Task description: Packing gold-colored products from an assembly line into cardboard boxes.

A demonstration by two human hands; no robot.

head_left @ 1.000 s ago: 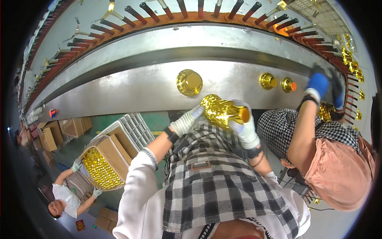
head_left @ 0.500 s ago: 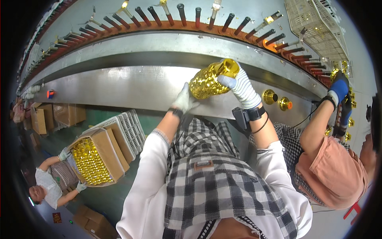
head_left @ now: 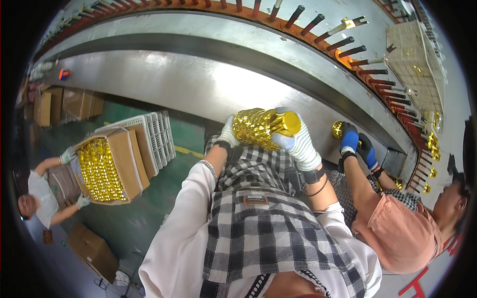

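Observation:
Both my hands hold a shiny gold vase-shaped piece (head_left: 256,126) with a bumpy, scale-like surface. It lies sideways at the bench's near edge, above my checked apron. My left hand (head_left: 229,133), in a pale glove, is wrapped round its left end; some of those fingers are hidden. Around the narrower right end closes my right hand (head_left: 300,145), in a white striped glove. A flat, round gold end face (head_left: 290,121) shows beside the right fingers.
A co-worker at right, in blue-and-black gloves (head_left: 349,141), handles a small gold part (head_left: 337,129) on the metal bench (head_left: 189,79). Beyond runs a rail of upright rods (head_left: 313,24). Another person at left holds a carton (head_left: 131,164) of gold pieces beside white crates (head_left: 158,136).
My hands have brought the gold piece down toward my body and tipped its right end. The co-worker's hands have come to the bench by the small gold parts. My view has shifted right.

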